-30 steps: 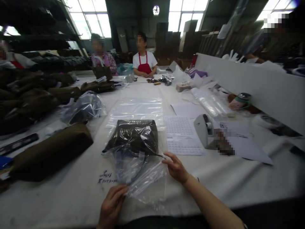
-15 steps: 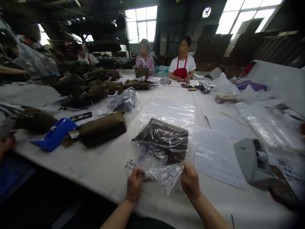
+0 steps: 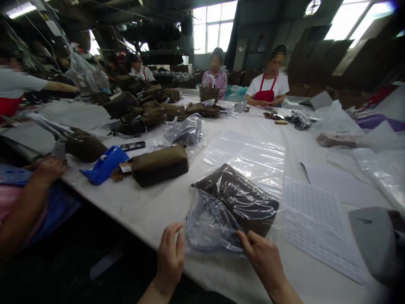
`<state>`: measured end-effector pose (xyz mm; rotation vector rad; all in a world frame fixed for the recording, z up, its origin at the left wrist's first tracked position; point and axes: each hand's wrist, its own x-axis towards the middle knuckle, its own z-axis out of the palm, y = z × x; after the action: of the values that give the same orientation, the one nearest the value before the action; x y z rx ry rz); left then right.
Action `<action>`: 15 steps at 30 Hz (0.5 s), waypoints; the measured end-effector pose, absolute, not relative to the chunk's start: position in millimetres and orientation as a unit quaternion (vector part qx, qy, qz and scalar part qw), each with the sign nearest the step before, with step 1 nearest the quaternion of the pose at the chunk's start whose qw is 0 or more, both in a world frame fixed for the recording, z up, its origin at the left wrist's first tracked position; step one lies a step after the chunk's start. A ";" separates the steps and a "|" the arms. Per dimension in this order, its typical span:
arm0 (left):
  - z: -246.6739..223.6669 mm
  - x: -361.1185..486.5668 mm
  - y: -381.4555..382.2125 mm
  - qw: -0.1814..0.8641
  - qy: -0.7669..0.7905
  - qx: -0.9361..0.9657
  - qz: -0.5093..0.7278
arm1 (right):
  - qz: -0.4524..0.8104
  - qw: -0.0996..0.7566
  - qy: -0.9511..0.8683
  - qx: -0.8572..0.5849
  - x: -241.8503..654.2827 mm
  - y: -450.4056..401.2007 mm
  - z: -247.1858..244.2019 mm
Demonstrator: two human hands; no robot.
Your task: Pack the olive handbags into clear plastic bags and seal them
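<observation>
A dark brown pouch [image 3: 236, 196] lies inside a clear plastic bag [image 3: 210, 226] on the white table in front of me. The bag's near end is loose and wrinkled, without the pouch in it. My right hand [image 3: 262, 257] pinches the plastic at the near right, by the pouch's lower edge. Just off the bag's near left corner is my left hand [image 3: 171, 255], its thumb and fingers apart and curved, with nothing visible in them. Under and behind the pouch spread flat clear plastic bags [image 3: 249, 156].
Left of the bag stand a brown pouch with a tag [image 3: 160, 165] and a blue tape dispenser [image 3: 107, 164]. Printed label sheets [image 3: 316, 219] and a grey tape dispenser [image 3: 371, 236] lie right. A co-worker's arm [image 3: 38, 198] rests at the left edge. Brown bags [image 3: 142, 112] are heaped behind.
My left hand has let go of the plastic and opened. The bag's near end has spread flatter, and the pouch has turned. The view has swung left.
</observation>
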<state>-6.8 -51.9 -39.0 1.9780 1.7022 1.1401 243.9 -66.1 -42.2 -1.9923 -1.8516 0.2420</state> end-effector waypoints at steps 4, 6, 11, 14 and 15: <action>-41.4 44.3 -29.1 0.088 0.388 0.867 0.301 | 0.075 0.183 -0.666 -0.719 245.8 -67.9 -40.4; -61.3 63.5 -13.0 0.080 0.410 0.873 0.254 | 0.042 0.212 -0.676 -0.705 249.3 -70.5 -36.9; -105.3 66.7 4.4 0.092 0.436 0.866 0.227 | -0.097 0.253 -0.795 -0.543 243.6 -58.2 -26.3; -108.1 62.7 3.5 0.079 0.445 0.861 0.232 | -0.068 0.235 -0.799 -0.549 241.2 -45.2 -21.5; -106.8 63.3 2.9 0.072 0.449 0.860 0.232 | -0.052 0.239 -0.794 -0.557 246.6 -44.6 -20.4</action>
<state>63.3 2.9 -106.8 2.5837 1.3501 0.6975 246.6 -44.6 -20.4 -1.5246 -2.1739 -0.1427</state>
